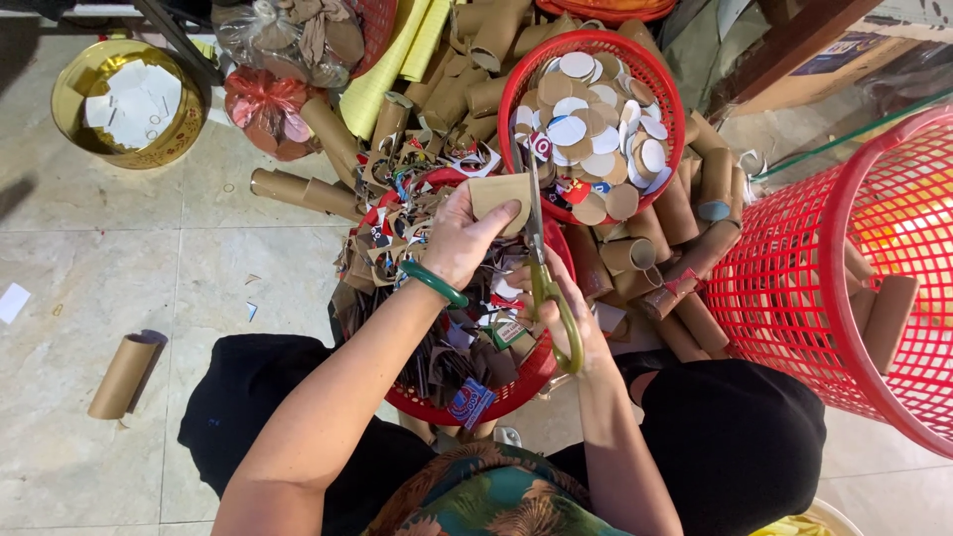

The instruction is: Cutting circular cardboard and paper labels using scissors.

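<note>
My left hand [459,236], with a green bangle at the wrist, grips a piece of brown cardboard [500,195] above a red basket of scraps [526,382]. My right hand [558,298] holds scissors with olive-green handles [552,298]; their blades [532,203] point up along the right edge of the cardboard. Both hands are close together over the scrap basket.
A red basket [663,84] of round cardboard discs sits beyond the hands. Brown cardboard tubes [685,248] are piled around it. A large red mesh basket [844,258] stands at right. A gold round tin [124,99] is at top left, and a loose tube [124,372] lies on the tiled floor.
</note>
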